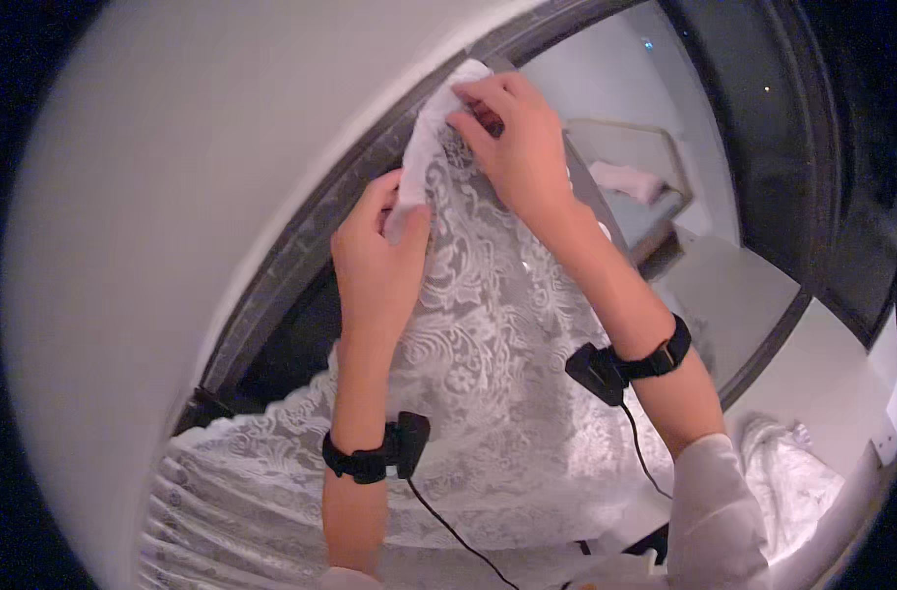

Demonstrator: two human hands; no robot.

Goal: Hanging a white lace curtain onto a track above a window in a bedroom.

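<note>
A white lace curtain [468, 305] with a floral scroll pattern hangs in front of me, its plain white top band [427, 147] raised along a dark window frame. My left hand [377, 258] is closed on the lower part of that band, thumb in front and fingers partly hidden behind it. Higher up and to the right, my right hand [517, 143] pinches the band near its upper end between thumb and fingers. Below my hands the lace spreads wide, with gathered folds at the lower left.
The dark window frame [271, 270] runs diagonally beside a pale wall [173, 177]. Dark glass [851, 167] at the right carries a reflection of a room. A bunched white cloth [787, 482] lies on a white ledge [841, 379] at the lower right. Black straps with cables circle both wrists.
</note>
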